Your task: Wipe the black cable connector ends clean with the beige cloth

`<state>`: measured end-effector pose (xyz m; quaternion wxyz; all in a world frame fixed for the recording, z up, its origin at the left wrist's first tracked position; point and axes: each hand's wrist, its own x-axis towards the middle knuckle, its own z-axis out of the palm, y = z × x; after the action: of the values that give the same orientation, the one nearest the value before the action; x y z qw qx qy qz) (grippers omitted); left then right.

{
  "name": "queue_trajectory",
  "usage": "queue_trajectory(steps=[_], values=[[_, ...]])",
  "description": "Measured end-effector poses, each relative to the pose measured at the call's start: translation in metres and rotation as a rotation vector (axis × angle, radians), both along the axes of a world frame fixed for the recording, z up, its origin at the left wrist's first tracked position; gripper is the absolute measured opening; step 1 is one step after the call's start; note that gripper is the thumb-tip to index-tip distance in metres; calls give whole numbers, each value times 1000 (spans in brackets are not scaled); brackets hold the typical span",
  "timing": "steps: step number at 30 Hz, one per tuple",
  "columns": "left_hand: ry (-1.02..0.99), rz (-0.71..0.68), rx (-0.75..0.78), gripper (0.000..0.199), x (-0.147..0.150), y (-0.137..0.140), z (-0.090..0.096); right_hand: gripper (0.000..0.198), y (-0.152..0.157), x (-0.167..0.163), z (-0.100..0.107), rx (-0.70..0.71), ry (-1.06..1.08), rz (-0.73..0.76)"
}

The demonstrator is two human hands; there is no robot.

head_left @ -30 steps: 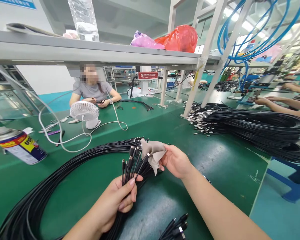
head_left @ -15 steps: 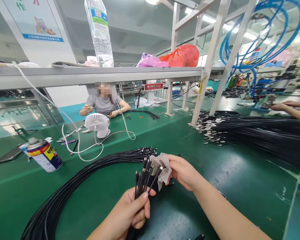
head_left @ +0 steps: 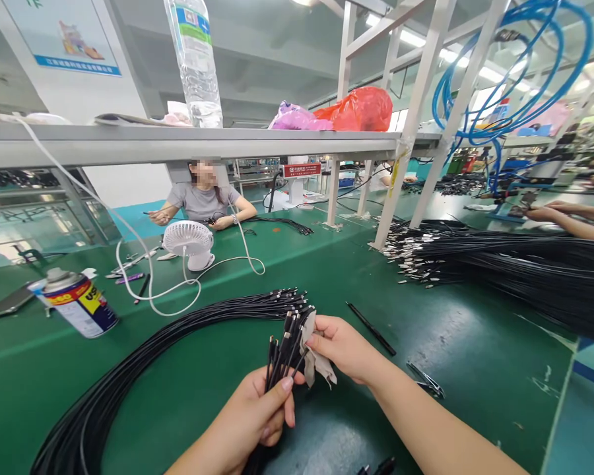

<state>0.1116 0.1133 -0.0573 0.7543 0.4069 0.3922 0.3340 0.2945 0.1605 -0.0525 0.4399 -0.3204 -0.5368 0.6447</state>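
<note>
My left hand is closed around a bunch of black cables, their metal-tipped plugs pointing up. To its right, my right hand pinches a crumpled grey cloth against the plugs. The cloth hides part of one cable end, so the plug under it cannot be seen. Behind my hands, a curved bundle of black cables lies on the green table, its plugs close to the held bunch.
Tweezers and a black pen-like stick lie to the right. A large cable pile is beyond them. On the left stand a spray can and a white fan with its cord. A co-worker sits opposite, under the shelf.
My right hand has shifted slightly left and turned over the plugs, with the cloth now hanging lower. The pen-like stick and tweezers behind it show more. The view has moved slightly.
</note>
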Motion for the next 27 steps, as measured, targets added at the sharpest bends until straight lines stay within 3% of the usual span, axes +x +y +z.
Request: queue_trajectory(steps=[8,16,22,27], values=[[0,22,-1,48,0,0,7,51,-1,9,10,58,-197,-53],[-27,21,-17,46,0,-1,10,46,-1,15,8,-37,-46,71],[-12,15,-12,44,-1,-1,6,44,0,3,-3,14,-12,-37],[-9,40,-8,42,-2,1,8,46,-2,-3,-5,-4,-44,1]])
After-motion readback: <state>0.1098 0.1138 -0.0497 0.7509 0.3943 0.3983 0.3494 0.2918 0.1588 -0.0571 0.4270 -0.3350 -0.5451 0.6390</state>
